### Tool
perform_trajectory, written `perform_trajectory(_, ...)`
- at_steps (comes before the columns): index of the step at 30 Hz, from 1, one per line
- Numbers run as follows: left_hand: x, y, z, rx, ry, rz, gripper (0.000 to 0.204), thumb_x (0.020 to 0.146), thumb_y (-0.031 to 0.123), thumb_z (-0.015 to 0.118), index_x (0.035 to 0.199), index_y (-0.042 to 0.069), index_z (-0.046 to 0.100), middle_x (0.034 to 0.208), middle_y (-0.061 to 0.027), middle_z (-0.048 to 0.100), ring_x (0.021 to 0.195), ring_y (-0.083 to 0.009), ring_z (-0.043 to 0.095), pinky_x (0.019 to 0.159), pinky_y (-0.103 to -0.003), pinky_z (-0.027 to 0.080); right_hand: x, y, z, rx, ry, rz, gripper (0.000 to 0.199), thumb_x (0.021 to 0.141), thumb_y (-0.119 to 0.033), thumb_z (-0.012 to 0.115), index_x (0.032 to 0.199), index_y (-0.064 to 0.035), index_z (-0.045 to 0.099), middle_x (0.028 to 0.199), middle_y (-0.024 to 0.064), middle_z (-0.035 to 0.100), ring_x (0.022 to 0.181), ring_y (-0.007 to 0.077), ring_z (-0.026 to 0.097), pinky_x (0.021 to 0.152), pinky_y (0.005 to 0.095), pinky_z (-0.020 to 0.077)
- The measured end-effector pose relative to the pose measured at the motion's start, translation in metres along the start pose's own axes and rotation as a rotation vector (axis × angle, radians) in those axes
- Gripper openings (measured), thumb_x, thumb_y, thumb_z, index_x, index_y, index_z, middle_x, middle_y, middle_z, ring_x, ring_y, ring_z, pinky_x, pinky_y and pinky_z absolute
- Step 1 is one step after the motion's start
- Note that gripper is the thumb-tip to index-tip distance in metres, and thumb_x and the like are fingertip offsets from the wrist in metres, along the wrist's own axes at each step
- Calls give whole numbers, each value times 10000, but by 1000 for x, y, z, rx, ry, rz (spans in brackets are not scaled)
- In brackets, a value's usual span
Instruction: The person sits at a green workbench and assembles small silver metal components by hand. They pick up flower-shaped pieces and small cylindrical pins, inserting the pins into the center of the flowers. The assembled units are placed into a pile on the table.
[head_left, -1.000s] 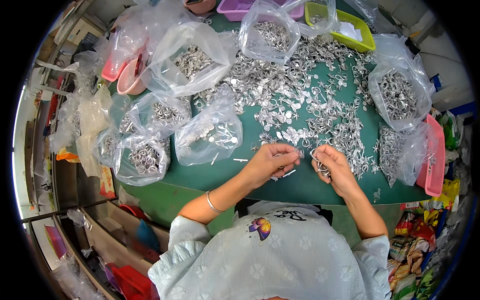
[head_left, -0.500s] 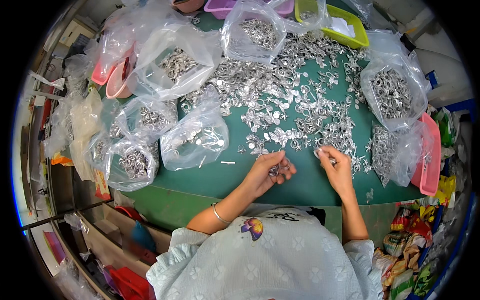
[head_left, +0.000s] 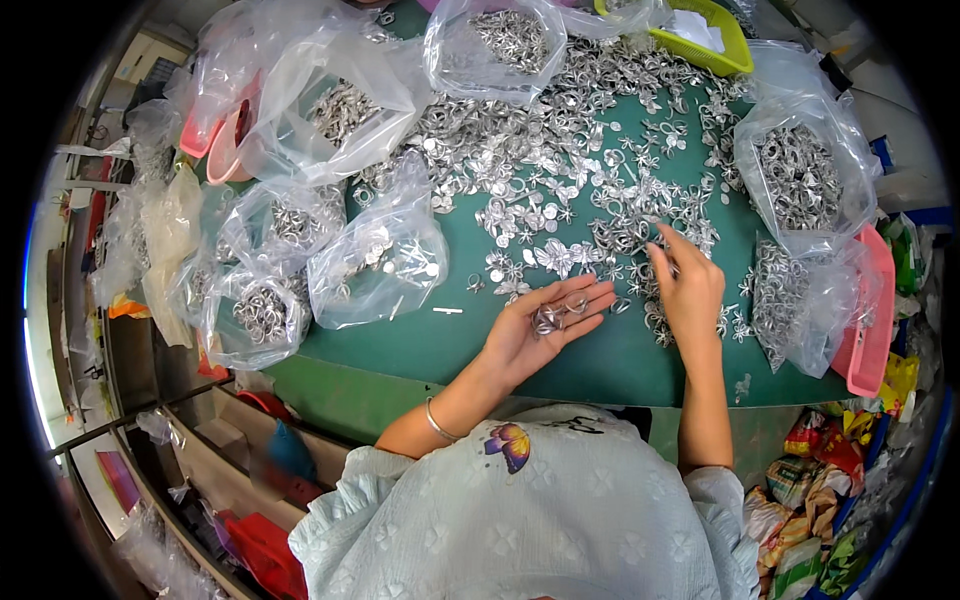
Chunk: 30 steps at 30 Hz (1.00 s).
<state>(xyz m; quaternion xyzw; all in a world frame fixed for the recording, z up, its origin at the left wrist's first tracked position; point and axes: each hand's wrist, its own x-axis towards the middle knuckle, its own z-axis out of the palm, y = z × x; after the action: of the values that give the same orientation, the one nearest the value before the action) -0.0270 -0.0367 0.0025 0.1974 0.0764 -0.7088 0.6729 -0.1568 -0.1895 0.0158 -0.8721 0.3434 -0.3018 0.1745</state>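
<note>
My left hand (head_left: 520, 345) is palm up above the near part of the green table (head_left: 420, 360). A few silver rings (head_left: 548, 320) lie in its palm and against the fingers, which are stretched out and slightly cupped. My right hand (head_left: 694, 292) reaches over the near side of the pile of silver rings (head_left: 640, 232), its thumb and index finger apart. The curled fingers partly hide what is under them. One loose ring (head_left: 620, 305) lies between the two hands. Flower-shaped silver pieces (head_left: 560, 257) lie just beyond my left fingertips.
Clear plastic bags of silver pieces stand to the left (head_left: 375, 265), at the back (head_left: 505, 50) and to the right (head_left: 800, 180). A pink tray (head_left: 868, 315) is at the right edge, a yellow-green basket (head_left: 710, 50) at the back. A short white strip (head_left: 447, 310) lies left of my hand.
My left hand has turned and spread from a half-curled grip, showing the rings in its palm. My right hand has moved forward to the pile, and its thumb and index finger have parted.
</note>
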Motion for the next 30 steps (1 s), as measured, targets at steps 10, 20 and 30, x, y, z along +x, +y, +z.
perform_trajectory(10,2,-12,-40,-403,-151,-64,285,904,219,431,1022,-26,515,927,-106,541,888,-227,537,808,-336,465,12,7,-11,344,-292,131,106,758,-77,594,760,27,610,682,107,558,584,223,541,556,298,407)
perform_trajectory(20,-5,-12,-5,-153,-14,22,415,866,116,395,1231,-78,354,1236,-202,406,1166,-300,394,971,-388,353,-7,14,-36,694,-368,666,154,841,-116,543,778,15,591,624,-21,464,486,35,368,440,213,269)
perform_trajectory(30,-7,-9,0,-121,-51,41,541,753,11,415,1267,-103,290,1359,-245,238,1280,-332,228,1059,-439,187,-32,-14,-24,403,-339,282,232,791,-18,542,1022,-14,558,586,21,487,494,79,442,445,246,350)
